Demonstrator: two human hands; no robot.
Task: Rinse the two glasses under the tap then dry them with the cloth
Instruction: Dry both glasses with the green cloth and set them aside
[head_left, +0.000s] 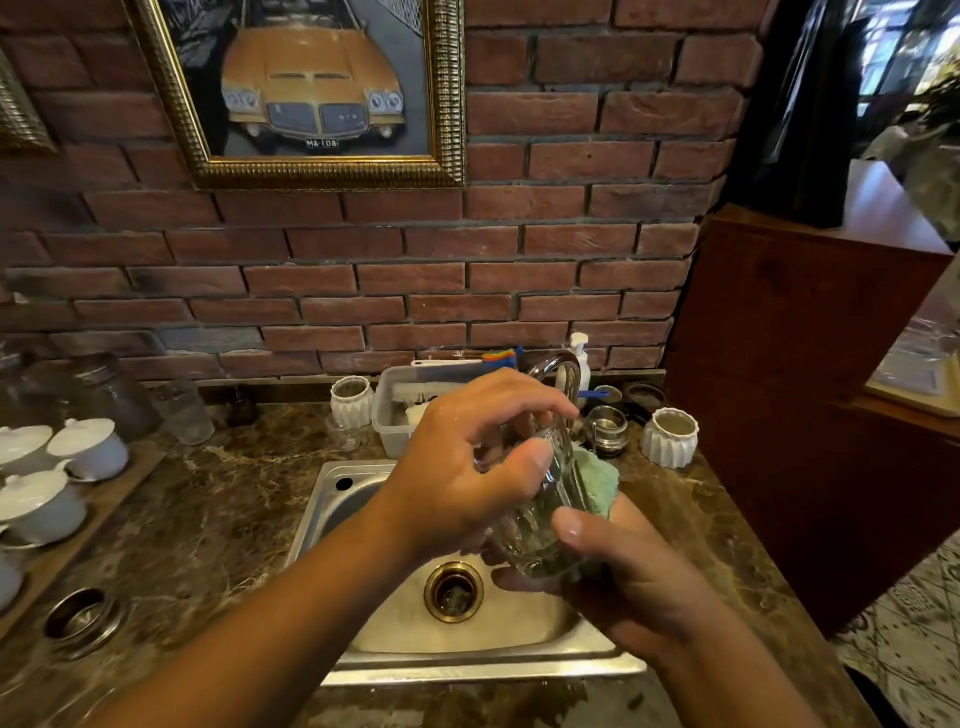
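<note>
We held the clear ribbed drinking glass (545, 514) tilted over the steel sink (358, 483), so drips fell near the brass drain (453, 591). Our right hand (628, 571) closed its fingers around the base, pressing the pale green cloth (597, 480) against its far side. Our left hand (467, 467) gripped the rim, probably to turn it. The curved tap (558, 369) stood just behind; the table (218, 499) lay around.

Both forearms bare up to frame edge, no sleeves visible. Left hand (457, 467) & right hand (623, 577): no rings, no watch, fingers wet-shiny.
</note>
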